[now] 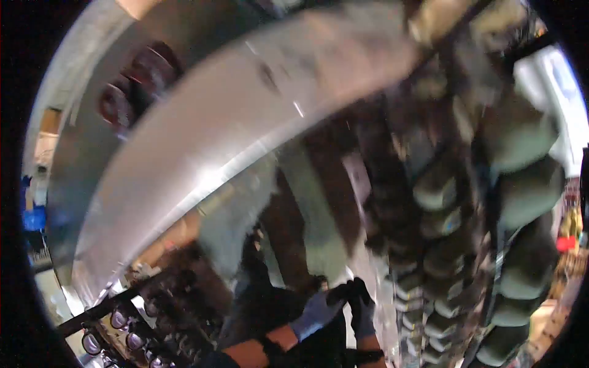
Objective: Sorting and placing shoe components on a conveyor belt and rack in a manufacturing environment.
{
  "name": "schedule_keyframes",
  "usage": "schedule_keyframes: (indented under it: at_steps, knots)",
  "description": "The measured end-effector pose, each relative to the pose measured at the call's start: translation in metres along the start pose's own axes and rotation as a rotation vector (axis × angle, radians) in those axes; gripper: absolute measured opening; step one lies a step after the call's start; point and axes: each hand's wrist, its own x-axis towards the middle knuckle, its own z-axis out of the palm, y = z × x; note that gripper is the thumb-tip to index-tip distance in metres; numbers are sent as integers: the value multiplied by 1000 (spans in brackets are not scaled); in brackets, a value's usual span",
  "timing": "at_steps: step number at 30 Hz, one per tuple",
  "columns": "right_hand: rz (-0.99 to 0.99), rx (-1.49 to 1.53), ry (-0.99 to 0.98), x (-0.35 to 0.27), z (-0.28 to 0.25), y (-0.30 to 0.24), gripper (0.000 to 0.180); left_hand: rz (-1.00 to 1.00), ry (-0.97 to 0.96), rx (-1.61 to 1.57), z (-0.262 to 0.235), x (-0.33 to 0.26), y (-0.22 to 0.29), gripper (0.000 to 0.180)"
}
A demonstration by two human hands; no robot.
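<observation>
My two hands meet close together at the lower middle, both in blue-grey gloves with dark fingers. My left hand [322, 311] reaches in from the left, its fingers bent and closed against the other hand. My right hand [362, 308] points upward, fingers drawn together. Whatever may be pinched between them is too small and blurred to make out. Both hands are in front of my dark clothing, apart from the racks.
A long curved metal surface [184, 147] sweeps across the upper left. Beyond it are dark red rounded pieces [150, 70]. Grey-green rounded pieces [521, 196] line a rack at the right. Dark pieces with shiny oval openings [119, 318] fill a lower-left rack. Much is motion-blurred.
</observation>
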Motion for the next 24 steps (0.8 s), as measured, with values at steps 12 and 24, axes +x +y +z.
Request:
schedule_keyframes:
  at_steps: [12, 24]
  knots:
    - [-805, -442, -449, 115, 390, -465, 35, 646, 674, -420, -434, 114, 353, 42]
    - [-1002, -855, -199, 354, 698, -608, 57, 540, 1067, 509, -736, 325, 472, 77]
